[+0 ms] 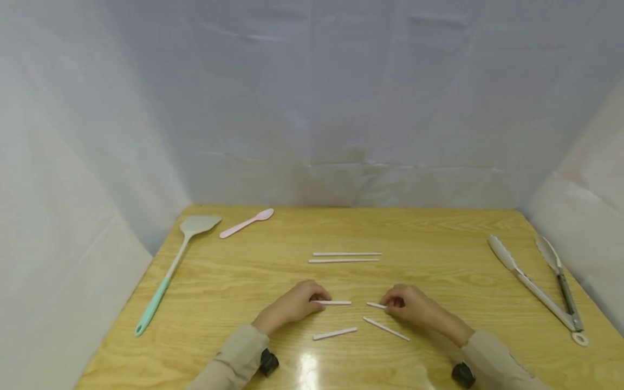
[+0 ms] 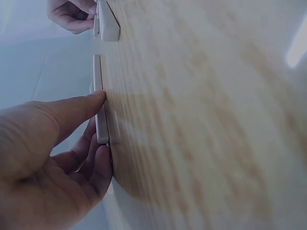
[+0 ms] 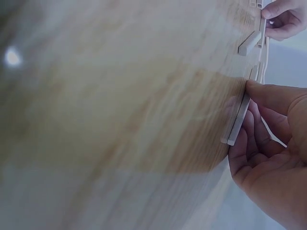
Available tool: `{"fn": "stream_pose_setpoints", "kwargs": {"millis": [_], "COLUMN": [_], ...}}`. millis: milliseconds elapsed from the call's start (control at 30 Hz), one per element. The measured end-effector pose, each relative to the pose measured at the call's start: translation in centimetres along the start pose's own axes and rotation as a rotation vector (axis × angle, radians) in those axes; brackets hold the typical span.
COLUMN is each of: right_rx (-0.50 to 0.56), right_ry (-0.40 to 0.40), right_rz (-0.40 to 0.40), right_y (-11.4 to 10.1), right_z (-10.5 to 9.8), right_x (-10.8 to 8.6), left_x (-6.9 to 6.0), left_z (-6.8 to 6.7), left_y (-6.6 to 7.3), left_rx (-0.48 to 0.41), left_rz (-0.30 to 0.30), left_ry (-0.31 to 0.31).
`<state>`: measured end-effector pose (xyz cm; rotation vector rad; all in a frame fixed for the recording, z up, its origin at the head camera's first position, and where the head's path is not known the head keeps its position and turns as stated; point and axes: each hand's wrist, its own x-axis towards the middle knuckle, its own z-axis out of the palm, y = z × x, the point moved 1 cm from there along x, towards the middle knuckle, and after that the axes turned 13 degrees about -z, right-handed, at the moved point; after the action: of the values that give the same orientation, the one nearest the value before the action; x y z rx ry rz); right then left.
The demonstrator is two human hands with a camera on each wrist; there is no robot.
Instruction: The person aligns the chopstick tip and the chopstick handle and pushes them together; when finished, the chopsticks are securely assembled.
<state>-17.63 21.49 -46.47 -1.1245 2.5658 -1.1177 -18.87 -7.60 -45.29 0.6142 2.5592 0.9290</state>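
Observation:
In the head view, my left hand (image 1: 295,301) pinches a short pale stick (image 1: 338,303), like a piece of a chopstick, between thumb and fingers. Opposite it, my right hand (image 1: 415,306) pinches a second short stick (image 1: 375,305), partly hidden by the fingers. The two pieces point toward each other with a gap between. Both lie at the table surface in the wrist views. Nearer the front are two more short sticks, one on the left (image 1: 335,333) and a slanted one on the right (image 1: 387,329). Two longer chopsticks (image 1: 347,253) lie side by side beyond the hands.
A turner with a mint handle (image 1: 158,303) lies along the table's left side, and a pink spoon (image 1: 246,223) near the back left. Metal tongs (image 1: 541,292) lie spread at the right. Pale sheeting (image 1: 312,108) hangs behind and beside the wooden table (image 1: 439,244).

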Motion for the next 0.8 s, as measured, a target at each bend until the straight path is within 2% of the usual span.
{"fn": "stream_pose_setpoints", "kwargs": {"millis": [133, 433, 633, 800], "right_rx": [-0.005, -0.006, 0.001, -0.018], "right_ry": [0.004, 0.025, 0.136, 0.232], "right_rz": [-0.004, -0.006, -0.044, -0.107], "right_y": [0.0, -0.3, -1.0, -1.6], "right_z": [0.1, 0.0, -0.2, -0.5], "right_x": [0.0, -0.1, 0.3, 0.7], "left_x": [-0.1, 0.1, 0.2, 0.3], "left_z": [0.1, 0.2, 0.4, -0.1], "left_y": [0.0, -0.1, 0.1, 0.6], "left_rx": [0.005, -0.009, -0.078, -0.113], "left_rz": [-0.004, 0.046, 0.005, 0.015], "left_ry": [-0.003, 0.015, 0.033, 0.063]}}
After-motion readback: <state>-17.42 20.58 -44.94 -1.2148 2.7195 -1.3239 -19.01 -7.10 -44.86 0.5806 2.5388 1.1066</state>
